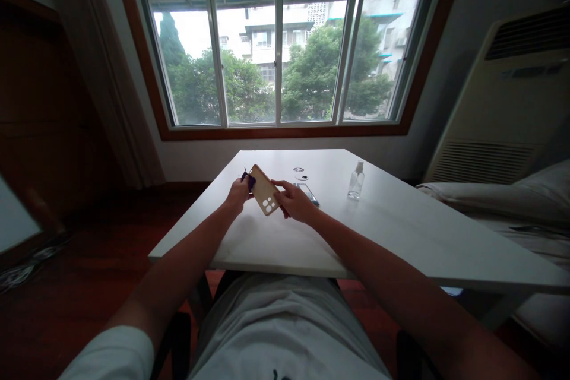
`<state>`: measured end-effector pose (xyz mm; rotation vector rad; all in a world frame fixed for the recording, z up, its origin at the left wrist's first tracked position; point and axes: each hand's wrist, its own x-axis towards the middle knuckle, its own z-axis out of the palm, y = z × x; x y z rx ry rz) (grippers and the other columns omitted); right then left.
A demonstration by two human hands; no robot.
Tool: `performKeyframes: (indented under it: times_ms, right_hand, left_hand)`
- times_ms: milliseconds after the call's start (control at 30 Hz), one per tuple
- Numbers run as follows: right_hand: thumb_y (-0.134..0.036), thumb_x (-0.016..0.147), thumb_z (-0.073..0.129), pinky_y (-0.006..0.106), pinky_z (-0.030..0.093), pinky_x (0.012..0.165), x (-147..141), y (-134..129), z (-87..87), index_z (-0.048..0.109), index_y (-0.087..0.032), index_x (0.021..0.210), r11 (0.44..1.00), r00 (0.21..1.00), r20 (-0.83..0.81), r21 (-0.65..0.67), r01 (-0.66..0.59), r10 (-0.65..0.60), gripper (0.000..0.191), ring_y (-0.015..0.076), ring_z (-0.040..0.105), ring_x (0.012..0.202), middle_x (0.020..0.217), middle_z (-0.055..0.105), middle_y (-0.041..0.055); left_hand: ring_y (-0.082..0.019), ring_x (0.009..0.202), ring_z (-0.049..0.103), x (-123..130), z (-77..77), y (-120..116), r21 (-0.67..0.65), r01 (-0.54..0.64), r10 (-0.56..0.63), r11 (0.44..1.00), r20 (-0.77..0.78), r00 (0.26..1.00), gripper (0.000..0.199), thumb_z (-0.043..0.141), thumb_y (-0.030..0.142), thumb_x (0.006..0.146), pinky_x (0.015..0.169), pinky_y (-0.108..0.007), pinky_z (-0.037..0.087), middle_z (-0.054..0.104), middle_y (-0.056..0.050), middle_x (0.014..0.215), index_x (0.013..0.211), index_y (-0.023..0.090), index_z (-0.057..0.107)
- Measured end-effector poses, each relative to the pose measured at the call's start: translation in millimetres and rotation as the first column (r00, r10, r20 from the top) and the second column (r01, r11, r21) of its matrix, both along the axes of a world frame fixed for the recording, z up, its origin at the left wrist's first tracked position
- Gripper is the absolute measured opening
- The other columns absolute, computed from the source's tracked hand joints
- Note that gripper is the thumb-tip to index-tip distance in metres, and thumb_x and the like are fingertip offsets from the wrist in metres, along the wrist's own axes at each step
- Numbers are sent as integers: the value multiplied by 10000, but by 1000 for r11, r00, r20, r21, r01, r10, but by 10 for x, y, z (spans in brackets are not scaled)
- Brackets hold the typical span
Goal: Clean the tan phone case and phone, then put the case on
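Observation:
A tan phone case [262,191] with several round camera holes at its lower end is held tilted above the white table. My right hand [294,200] is closed on the case's right edge. At the case's left side, my left hand [238,193] is closed on a dark purple cloth [250,180], which touches the case near its upper left edge. Behind my right hand, a phone [308,193] lies on the table, partly hidden by the hand. Two small flat round items [301,177] lie just beyond the phone.
A clear spray bottle [355,181] stands upright on the white table [401,231], right of the phone. The table's front edge runs close to my lap. A window is beyond the table, and a covered piece of furniture [494,208] is at the right.

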<state>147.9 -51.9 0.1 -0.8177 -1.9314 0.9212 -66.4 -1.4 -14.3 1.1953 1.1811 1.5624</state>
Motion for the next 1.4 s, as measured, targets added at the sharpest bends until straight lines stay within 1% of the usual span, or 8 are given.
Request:
performKeyframes:
  times_ms: [233, 400, 567, 700, 833, 1067, 1267, 1400]
  right_hand:
    - [-335, 885, 584, 194, 360, 293, 42, 66, 64, 608, -144, 1368, 995, 990, -125, -84, 51, -61, 520, 85, 461, 328, 560, 604, -58]
    - [-288, 797, 626, 206, 287, 280, 64, 38, 119, 675, -98, 1253, 972, 984, -175, -236, -9, -34, 496, 81, 377, 309, 461, 513, -80]
    - [-278, 769, 647, 202, 240, 308, 118, 64, 158, 716, -107, 1152, 959, 958, -283, -281, -35, -48, 425, 70, 361, 361, 517, 530, -53]
    - [-398, 846, 674, 190, 335, 342, 150, 110, 175, 670, -153, 1158, 955, 913, -391, -296, -4, -118, 397, 81, 471, 427, 637, 585, -23]
    - [-605, 902, 640, 175, 438, 386, 105, 93, 139, 606, -184, 1081, 961, 932, -359, -271, -51, -52, 459, 116, 644, 561, 811, 643, 23]
    - [-485, 902, 710, 213, 550, 434, -62, 9, -23, 637, -155, 979, 963, 990, -119, -250, -103, 75, 347, 186, 736, 732, 926, 691, 83]
    - [-491, 976, 584, 212, 527, 408, -68, 25, 7, 629, -155, 943, 953, 959, -280, -301, -42, -46, 340, 184, 739, 702, 895, 716, 88]
    - [-468, 948, 615, 206, 515, 421, -24, 90, 19, 649, -142, 802, 954, 963, -260, -298, -15, -66, 359, 173, 725, 639, 760, 716, 76]
  left_hand:
    - [-209, 761, 663, -25, -75, 95, 66, -50, 61, 997, -177, 982, 322, 568, 432, 964, 606, -292, 536, 702, -129, 984, 1056, 139, 664]
    - [-197, 723, 603, -51, -23, -1, 150, -27, 72, 988, -302, 951, 219, 651, 350, 908, 652, -278, 469, 689, -70, 790, 812, 160, 705]
    - [-194, 772, 625, -14, 24, -50, 190, 12, 52, 982, -331, 942, 181, 643, 321, 909, 709, -273, 483, 704, -61, 830, 848, 167, 716]
    - [-173, 661, 606, 27, 1, -4, 158, -54, 100, 986, -302, 948, 193, 607, 340, 935, 570, -260, 487, 667, -71, 831, 887, 159, 655]
    - [-179, 663, 619, 34, -14, 36, 127, -158, 185, 979, -247, 951, 225, 530, 366, 977, 478, -251, 482, 648, -109, 920, 961, 148, 586]
    - [-187, 763, 630, 69, 54, -89, 239, -155, 224, 959, -299, 928, 244, 549, 406, 985, 556, -246, 509, 656, -94, 937, 1008, 166, 587]
    - [-169, 652, 616, 104, 48, -154, 278, -73, 192, 958, -430, 882, 281, 465, 439, 1019, 494, -250, 472, 651, -78, 917, 1094, 183, 554]
    - [-191, 736, 633, 85, 45, -164, 301, -63, 223, 951, -531, 818, 273, 435, 416, 1037, 635, -296, 502, 668, -78, 942, 1129, 192, 563]
